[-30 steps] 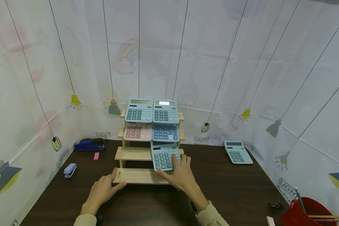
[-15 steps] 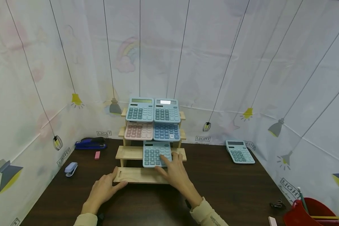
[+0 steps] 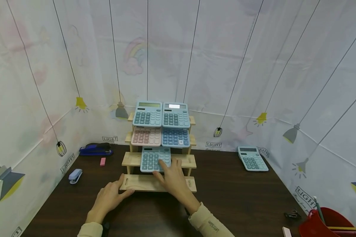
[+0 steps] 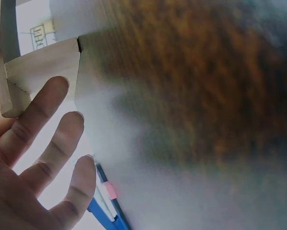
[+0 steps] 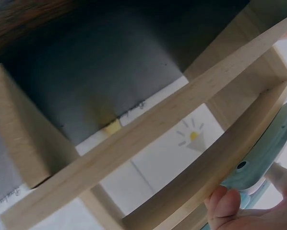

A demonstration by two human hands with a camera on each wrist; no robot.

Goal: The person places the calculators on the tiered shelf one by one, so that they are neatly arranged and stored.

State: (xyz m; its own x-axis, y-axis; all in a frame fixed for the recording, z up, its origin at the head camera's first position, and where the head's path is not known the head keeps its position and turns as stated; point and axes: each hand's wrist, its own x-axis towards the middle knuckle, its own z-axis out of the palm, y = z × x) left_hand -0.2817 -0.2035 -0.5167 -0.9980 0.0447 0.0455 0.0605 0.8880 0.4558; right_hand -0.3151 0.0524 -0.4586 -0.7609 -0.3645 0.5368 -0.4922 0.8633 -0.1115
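A light blue calculator point(image 3: 149, 159) lies on the second-lowest step of a wooden tiered rack point(image 3: 146, 183), left of its middle. My right hand point(image 3: 174, 181) holds it, index finger over the keys and thumb at the front edge. In the right wrist view, the calculator's underside point(image 5: 258, 160) shows above the step, with curled fingertips at its end. At the lowest step's left front corner rests my left hand point(image 3: 108, 199), thumb along the front edge. Its other fingers point(image 4: 54, 146) stretch out loosely beside the rack. Above, two light blue calculators point(image 3: 147, 114), a pink one point(image 3: 146, 136) and a blue one point(image 3: 175, 137) fill the upper steps.
Another light blue calculator point(image 3: 253, 158) lies on the table at right. On the left are a blue stapler point(image 3: 95, 149), a pink eraser point(image 3: 103, 161) and a small pale stapler point(image 3: 75, 176). A red pencil holder point(image 3: 317, 225) stands near right, beside black clips point(image 3: 292, 214).
My right hand has slid the light blue calculator leftward along the second-lowest step, and its tilt has straightened. My left hand has stayed at the rack's corner.
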